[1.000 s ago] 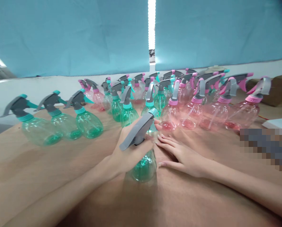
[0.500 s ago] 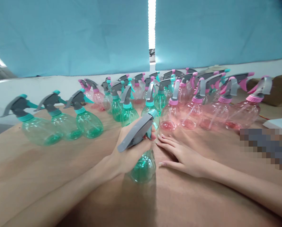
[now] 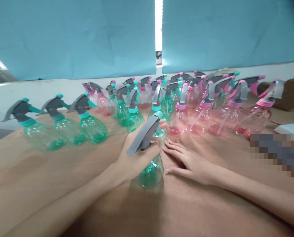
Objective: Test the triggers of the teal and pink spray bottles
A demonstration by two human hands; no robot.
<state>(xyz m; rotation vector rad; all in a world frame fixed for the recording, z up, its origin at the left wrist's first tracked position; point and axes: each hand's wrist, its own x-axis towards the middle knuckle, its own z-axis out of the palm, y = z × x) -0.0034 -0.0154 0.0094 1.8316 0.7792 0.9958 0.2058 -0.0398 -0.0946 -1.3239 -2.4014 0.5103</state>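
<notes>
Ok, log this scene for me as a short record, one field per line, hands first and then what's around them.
Left hand: around the upper part of a green spray bottle, below its grey head
Right hand: palm down on the table, fingers spread, beside that bottle
Far left: three green bottles in a row
Front right: four pink bottles in a row
Behind: more pink and green bottles, partly hidden
Backdrop: blue sheet

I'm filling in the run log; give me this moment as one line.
left hand: around neck of green spray bottle | right hand: palm down on tabletop | beyond: pink bottles, other green bottles
</notes>
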